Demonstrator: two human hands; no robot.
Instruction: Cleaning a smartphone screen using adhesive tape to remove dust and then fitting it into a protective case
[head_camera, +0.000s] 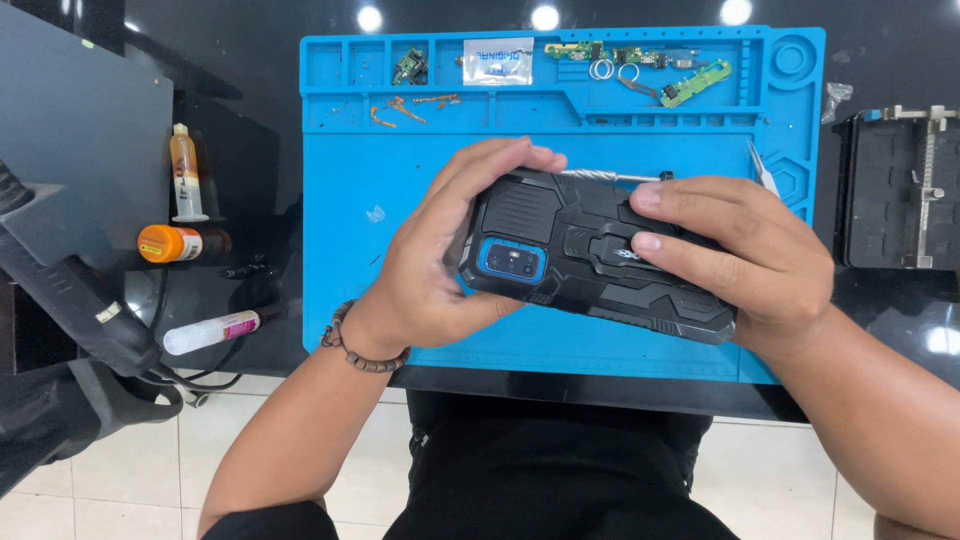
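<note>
Blue mat (400, 200), rugged black phone (590, 250)

Phone-repair workshop, by the look: blue silicone work mat (400, 200) w/ parts compartments, small circuit boards (690, 85) & flex cables (415, 102), tweezers (762, 168), glue and flux tubes (185, 175) on black bench (240, 60).
</note>
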